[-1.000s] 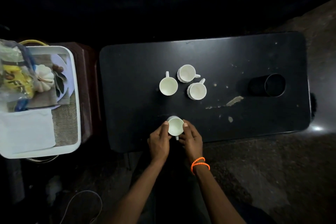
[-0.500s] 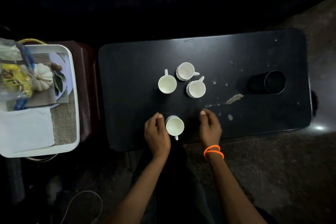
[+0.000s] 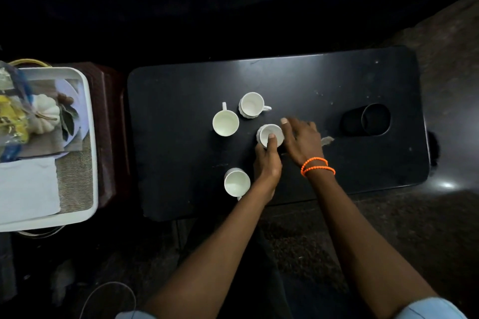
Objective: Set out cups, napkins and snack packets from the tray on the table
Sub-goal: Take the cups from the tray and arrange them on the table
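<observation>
Four white cups stand on the black table (image 3: 181, 101). One cup (image 3: 225, 125) and another (image 3: 252, 105) sit together at mid table, and a third cup (image 3: 236, 182) stands near the front edge. My left hand (image 3: 267, 163) grips the fourth cup (image 3: 268, 132) from the near side, thumb on its rim. My right hand (image 3: 302, 140), blurred and wearing orange bracelets, wraps that cup's right side. On the white tray (image 3: 90, 137) at the left lie a white napkin (image 3: 26, 189) and a yellow snack packet (image 3: 13, 116) in clear plastic.
A black cylindrical container (image 3: 368, 120) lies on its side at the table's right end. A white pumpkin ornament (image 3: 48, 112) with leaves sits on the tray over a woven mat. The tray rests on a dark red stool beside the table. A cable loops on the floor.
Both hands let go of the cup at the front edge and reached forward to the right-hand cup of the middle group, which they now hold.
</observation>
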{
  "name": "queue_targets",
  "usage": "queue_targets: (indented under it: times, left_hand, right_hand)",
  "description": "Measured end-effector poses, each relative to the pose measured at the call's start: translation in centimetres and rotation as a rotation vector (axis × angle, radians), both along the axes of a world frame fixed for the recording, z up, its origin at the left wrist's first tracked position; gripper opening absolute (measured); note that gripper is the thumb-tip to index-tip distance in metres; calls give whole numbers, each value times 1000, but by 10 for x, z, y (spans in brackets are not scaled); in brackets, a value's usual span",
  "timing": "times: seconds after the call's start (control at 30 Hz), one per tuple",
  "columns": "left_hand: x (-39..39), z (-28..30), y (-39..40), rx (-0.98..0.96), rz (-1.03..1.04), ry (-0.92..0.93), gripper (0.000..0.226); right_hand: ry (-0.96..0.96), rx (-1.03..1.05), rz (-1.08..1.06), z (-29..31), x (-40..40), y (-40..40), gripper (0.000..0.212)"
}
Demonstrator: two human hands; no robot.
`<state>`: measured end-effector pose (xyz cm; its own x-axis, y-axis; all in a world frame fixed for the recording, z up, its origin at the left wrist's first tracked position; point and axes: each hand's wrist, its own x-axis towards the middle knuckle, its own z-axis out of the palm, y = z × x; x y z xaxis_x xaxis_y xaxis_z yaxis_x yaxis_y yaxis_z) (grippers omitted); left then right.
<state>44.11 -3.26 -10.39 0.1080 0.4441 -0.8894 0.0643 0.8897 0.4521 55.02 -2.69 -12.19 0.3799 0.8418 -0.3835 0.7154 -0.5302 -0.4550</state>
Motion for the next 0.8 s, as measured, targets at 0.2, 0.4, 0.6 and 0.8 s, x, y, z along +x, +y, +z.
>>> queue_targets:
  times: [0.2,0.4,0.6,0.8]
  left_hand:
    - [-3,-13,6,158,-71,193,59]
    - [-7,-13,2,279,-208,263,44]
    - [-8,-8,-41,362,-381,280,35]
    - [-2,-5,-58,328,-445,276,36]
  right_hand:
    - [338,35,-285,-8,-1,-24,44]
    - [549,-16,-614,-3,-11,-40,43]
    - [473,-32,-762,3,-18,-86,38]
    - [445,-41,-859,5,-17,-118,44]
